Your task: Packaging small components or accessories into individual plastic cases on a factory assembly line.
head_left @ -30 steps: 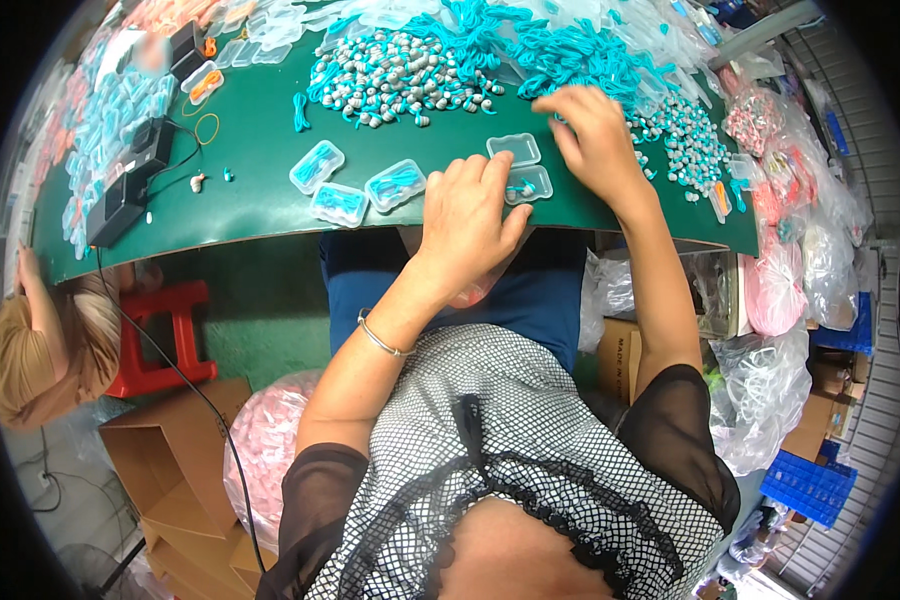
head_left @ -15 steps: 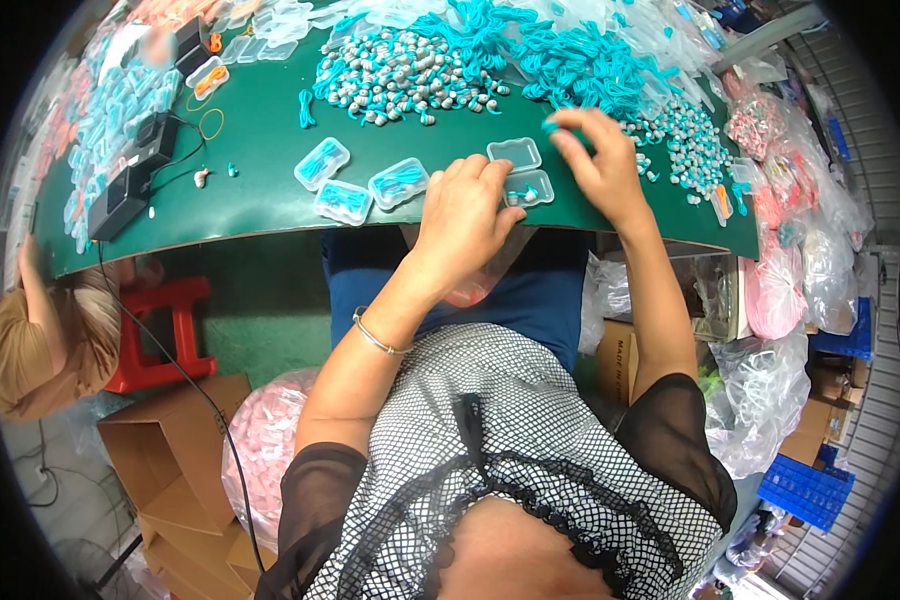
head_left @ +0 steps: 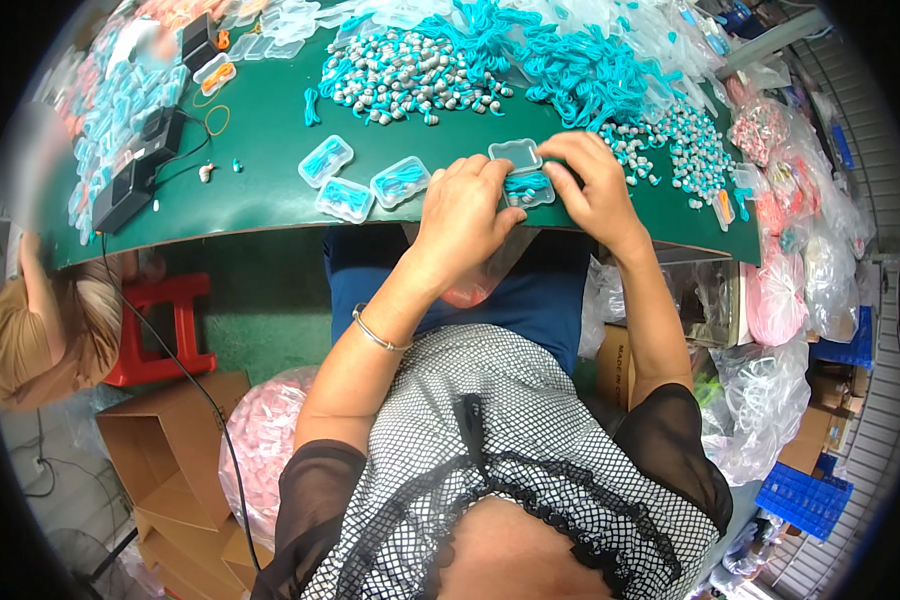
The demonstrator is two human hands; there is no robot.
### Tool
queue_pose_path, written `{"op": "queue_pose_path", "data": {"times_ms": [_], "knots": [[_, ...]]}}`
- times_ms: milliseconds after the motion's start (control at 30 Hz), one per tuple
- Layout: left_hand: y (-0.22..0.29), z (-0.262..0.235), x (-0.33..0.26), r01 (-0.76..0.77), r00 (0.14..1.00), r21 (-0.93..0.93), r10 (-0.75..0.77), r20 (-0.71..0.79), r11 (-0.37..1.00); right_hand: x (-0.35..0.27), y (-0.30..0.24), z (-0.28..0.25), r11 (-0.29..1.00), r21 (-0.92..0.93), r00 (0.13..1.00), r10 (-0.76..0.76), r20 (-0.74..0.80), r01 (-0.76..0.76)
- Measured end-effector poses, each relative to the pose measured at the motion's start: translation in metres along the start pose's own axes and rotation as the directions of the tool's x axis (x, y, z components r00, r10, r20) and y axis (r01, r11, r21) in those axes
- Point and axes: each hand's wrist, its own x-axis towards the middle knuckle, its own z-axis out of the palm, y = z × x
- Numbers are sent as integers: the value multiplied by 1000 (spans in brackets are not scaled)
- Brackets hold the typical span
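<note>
Green worktop (head_left: pixel 270 150) was crowded: teal cord heap (head_left: pixel 580 70), three filled cases (head_left: pixel 355 180), red stool (head_left: pixel 160 330) below. Both hands, left hand (head_left: pixel 465 215) and right hand (head_left: pixel 595 185), pinched a small clear case (head_left: pixel 528 187) at the near edge.

My left hand (head_left: pixel 467 208) and right hand (head_left: pixel 592 190) crowd one small case (head_left: pixel 527 187) at the table's near edge. To the left, three closed cases (head_left: pixel 362 180) block the way, with bare green table (head_left: pixel 260 140) beyond them. Ahead, heaped earplugs (head_left: pixel 405 75) and teal cords (head_left: pixel 580 70) close the path.
</note>
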Motion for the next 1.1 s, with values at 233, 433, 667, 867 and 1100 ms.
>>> {"op": "queue_pose_path", "data": {"times_ms": [233,433,667,867,1100], "knots": [[-2,7,-6,-70,996,5,71,-51,998,8,11,4,965,107,964,222,145,-239],[-2,4,-4,1,998,-163,-12,-64,987,-7,-1,4,993,49,993,109,-53,-106],[-5,3,-7,-145,979,27,148,-139,989,-20,-13,7,999,32,997,-19,-75,22],[-5,16,-9,-235,966,45,239,-102,971,-39,-24,1,1000,0,1000,-1,-24,1],[-6,15,-4,-284,951,39,286,-118,958,-38,-24,5,988,87,991,129,-28,-127]]}}
